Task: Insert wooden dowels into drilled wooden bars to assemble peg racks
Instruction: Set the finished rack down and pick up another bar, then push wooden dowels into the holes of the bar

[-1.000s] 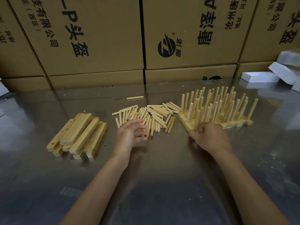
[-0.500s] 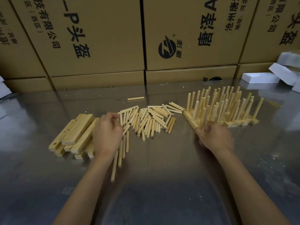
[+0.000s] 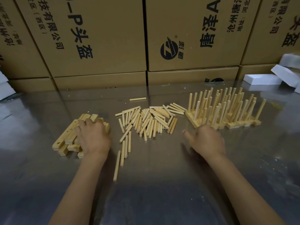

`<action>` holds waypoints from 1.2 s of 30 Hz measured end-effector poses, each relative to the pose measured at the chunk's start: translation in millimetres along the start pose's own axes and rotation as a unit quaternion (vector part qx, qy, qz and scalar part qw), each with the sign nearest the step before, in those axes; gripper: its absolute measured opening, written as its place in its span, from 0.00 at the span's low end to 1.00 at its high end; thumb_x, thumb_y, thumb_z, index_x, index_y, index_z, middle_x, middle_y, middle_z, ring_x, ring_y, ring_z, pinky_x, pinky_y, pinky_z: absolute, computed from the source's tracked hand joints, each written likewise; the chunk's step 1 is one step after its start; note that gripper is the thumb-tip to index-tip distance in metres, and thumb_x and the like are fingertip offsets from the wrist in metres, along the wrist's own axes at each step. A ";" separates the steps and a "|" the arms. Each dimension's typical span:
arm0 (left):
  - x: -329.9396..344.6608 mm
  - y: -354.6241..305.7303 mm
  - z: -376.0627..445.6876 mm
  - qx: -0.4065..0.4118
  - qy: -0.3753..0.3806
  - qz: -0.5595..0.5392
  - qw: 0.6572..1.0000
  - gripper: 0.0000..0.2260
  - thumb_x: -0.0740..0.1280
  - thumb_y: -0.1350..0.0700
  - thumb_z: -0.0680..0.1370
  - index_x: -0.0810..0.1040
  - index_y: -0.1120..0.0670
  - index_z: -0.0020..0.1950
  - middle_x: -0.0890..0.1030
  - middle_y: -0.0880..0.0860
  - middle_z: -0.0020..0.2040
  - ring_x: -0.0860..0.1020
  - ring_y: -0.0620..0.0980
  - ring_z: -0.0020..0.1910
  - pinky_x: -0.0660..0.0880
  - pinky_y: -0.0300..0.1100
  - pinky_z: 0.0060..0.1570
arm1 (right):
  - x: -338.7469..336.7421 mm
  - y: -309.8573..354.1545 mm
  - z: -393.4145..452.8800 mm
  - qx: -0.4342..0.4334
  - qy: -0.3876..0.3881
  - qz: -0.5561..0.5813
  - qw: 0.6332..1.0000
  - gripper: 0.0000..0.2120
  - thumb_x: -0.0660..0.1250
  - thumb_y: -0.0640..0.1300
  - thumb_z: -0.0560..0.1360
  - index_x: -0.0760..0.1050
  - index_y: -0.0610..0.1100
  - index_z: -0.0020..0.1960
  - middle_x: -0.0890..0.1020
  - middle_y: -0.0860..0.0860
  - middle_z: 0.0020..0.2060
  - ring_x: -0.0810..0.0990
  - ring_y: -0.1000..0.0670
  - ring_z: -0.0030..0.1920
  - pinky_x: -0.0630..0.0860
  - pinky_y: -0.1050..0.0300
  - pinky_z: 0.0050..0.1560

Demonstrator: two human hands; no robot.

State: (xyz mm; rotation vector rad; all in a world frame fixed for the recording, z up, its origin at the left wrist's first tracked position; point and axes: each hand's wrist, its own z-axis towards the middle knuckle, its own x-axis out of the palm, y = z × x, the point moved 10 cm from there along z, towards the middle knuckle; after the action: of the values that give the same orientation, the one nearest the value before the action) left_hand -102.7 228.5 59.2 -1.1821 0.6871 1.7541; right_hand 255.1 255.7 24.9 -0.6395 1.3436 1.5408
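Note:
A pile of drilled wooden bars (image 3: pixel 65 137) lies at the left of the metal table. My left hand (image 3: pixel 92 138) sits on the pile's right side, its fingers curled over a top bar. Loose dowels (image 3: pixel 151 120) are heaped in the middle, and several dowels (image 3: pixel 125 146) trail from the heap toward me. Finished peg racks (image 3: pixel 227 114) with upright dowels stand at the right. My right hand (image 3: pixel 206 140) hovers just in front of the racks, thumb pointing left, with nothing seen in it; its fingers are hidden behind the hand.
Large printed cardboard boxes (image 3: pixel 100 46) wall off the back of the table. White foam blocks (image 3: pixel 263 79) lie at the back right. One stray dowel (image 3: pixel 138 99) lies behind the heap. The steel tabletop (image 3: pixel 162 184) stretches toward me.
My left hand swept several dowels out of the heap toward me, then moved left onto the bar pile. My right hand came off the front rack and drew back slightly.

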 end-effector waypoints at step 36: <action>55.2 -120.4 -78.1 -0.113 0.453 -0.756 0.459 0.14 0.63 0.56 0.82 0.75 0.59 0.67 0.78 0.55 0.39 0.76 0.48 0.31 0.75 0.39 0.28 | 3.5 37.6 -7.8 -0.043 0.030 0.341 0.939 0.07 0.66 0.38 0.79 0.70 0.45 0.53 0.82 0.48 0.39 0.83 0.48 0.40 0.76 0.58 0.40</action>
State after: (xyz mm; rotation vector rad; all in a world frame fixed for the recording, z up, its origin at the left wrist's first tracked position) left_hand 29.4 239.6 -18.5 -1.8838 -0.2650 -0.4588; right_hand 218.5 251.8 36.6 -0.2720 1.6532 2.1500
